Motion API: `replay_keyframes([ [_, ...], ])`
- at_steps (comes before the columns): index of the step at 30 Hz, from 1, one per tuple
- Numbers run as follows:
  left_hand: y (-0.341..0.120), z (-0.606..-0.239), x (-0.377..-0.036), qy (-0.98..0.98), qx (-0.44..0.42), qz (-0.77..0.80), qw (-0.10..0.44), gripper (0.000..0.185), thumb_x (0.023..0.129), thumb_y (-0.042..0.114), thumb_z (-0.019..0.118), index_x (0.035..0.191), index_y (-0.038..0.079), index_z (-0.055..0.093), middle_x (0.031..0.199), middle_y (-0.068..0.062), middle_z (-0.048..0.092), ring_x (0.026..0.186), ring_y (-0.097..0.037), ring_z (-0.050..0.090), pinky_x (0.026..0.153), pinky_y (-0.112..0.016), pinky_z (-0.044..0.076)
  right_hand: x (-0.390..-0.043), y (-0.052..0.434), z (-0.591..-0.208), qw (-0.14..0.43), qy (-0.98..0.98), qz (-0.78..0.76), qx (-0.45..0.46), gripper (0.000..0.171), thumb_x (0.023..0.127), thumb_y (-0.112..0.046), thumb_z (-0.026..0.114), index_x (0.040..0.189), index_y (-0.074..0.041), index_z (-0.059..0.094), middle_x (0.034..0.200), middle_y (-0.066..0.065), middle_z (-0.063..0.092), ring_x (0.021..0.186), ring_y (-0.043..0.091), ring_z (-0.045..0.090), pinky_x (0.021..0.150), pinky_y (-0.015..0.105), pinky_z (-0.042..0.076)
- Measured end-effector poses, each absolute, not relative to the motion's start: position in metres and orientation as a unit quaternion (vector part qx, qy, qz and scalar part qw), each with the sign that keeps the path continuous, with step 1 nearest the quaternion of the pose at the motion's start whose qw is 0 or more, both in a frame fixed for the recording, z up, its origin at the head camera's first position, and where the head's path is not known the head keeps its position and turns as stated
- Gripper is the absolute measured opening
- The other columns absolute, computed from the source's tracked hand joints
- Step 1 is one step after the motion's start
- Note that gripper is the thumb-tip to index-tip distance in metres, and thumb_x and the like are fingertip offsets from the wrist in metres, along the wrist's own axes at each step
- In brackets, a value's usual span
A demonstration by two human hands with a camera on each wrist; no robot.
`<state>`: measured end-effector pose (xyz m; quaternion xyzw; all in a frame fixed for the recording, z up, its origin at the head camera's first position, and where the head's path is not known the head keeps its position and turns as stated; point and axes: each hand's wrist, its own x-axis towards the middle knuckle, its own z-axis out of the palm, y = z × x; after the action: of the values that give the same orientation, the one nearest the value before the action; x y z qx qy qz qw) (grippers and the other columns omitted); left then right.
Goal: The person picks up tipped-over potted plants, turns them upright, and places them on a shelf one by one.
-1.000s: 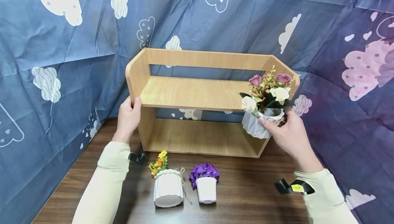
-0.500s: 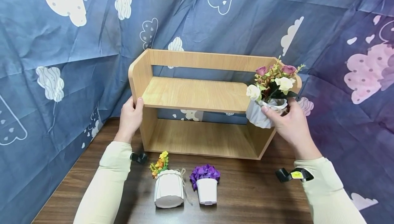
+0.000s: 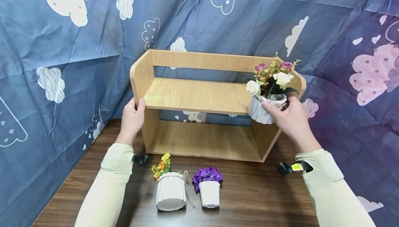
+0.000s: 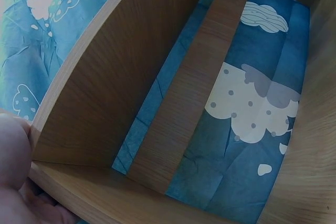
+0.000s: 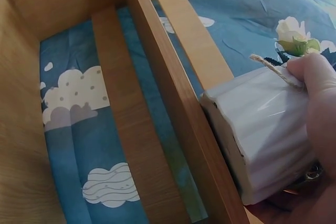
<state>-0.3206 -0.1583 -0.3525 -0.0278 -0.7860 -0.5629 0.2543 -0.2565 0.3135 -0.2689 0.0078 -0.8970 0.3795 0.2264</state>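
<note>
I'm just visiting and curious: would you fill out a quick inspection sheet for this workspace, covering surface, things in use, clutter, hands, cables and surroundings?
Surface: dark wooden table.
Job's things: white pot of roses, held at the upper board's right end of the wooden shelf.
Clutter: white pot with yellow flowers and small pot with purple flowers stand before the shelf.
Hands: left hand grips the shelf's left side panel; right hand holds the rose pot.
Cables: nothing seen.
Surroundings: blue cloud-print cloth behind and beside.

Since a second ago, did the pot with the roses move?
Yes. The rose pot in the right hand has gone up: earlier its base hung well below the wooden shelf's upper board, now it is near board level at the right end.
</note>
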Motion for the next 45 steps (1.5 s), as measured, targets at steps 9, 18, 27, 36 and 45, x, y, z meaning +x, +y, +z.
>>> replay_keyframes([
  [9,-0.160,-0.353,-0.319,-0.783,-0.024,-0.566,0.258,0.044,0.111,0.026,0.048,0.141,-0.001,0.065,0.138,-0.028,0.069,0.121,-0.036,0.063,0.111,-0.052,0.047,-0.270,0.308,-0.265,0.212,-0.902,0.377,-0.003,0.085,0.100,-0.052,0.072,0.155,0.006,0.045,0.145,0.036,0.057,0.131,0.047,0.053,0.112,0.061,0.041],
  [18,-0.161,-0.354,-0.320,-0.781,-0.026,-0.566,0.263,0.045,0.111,0.026,0.047,0.144,0.000,0.064,0.139,-0.027,0.069,0.122,-0.036,0.063,0.112,-0.052,0.048,-0.285,0.302,-0.262,0.215,-0.890,0.402,-0.002,0.092,0.098,-0.053,0.073,0.158,0.005,0.034,0.150,0.032,0.051,0.140,0.043,0.048,0.119,0.060,0.036],
  [27,-0.161,-0.354,-0.321,-0.786,-0.028,-0.559,0.263,0.046,0.111,0.027,0.047,0.145,0.001,0.064,0.139,-0.027,0.069,0.123,-0.037,0.064,0.112,-0.053,0.048,-0.294,0.300,-0.263,0.195,-0.897,0.397,-0.019,0.100,0.098,-0.060,0.070,0.161,0.007,0.028,0.157,0.035,0.046,0.143,0.045,0.045,0.122,0.062,0.035],
  [36,-0.161,-0.352,-0.322,-0.786,-0.029,-0.562,0.257,0.047,0.111,0.029,0.047,0.145,0.002,0.063,0.141,-0.027,0.068,0.123,-0.037,0.063,0.111,-0.054,0.049,-0.304,0.299,-0.262,0.190,-0.892,0.409,-0.026,0.107,0.097,-0.061,0.071,0.165,0.005,0.022,0.163,0.034,0.041,0.149,0.045,0.042,0.125,0.061,0.033],
  [45,-0.161,-0.355,-0.325,-0.786,-0.031,-0.564,0.250,0.048,0.111,0.030,0.046,0.148,0.003,0.062,0.144,-0.026,0.067,0.126,-0.037,0.064,0.113,-0.054,0.048,-0.301,0.300,-0.268,0.197,-0.888,0.416,-0.026,0.107,0.099,-0.061,0.069,0.169,0.000,0.017,0.169,0.031,0.034,0.156,0.046,0.037,0.128,0.061,0.030],
])
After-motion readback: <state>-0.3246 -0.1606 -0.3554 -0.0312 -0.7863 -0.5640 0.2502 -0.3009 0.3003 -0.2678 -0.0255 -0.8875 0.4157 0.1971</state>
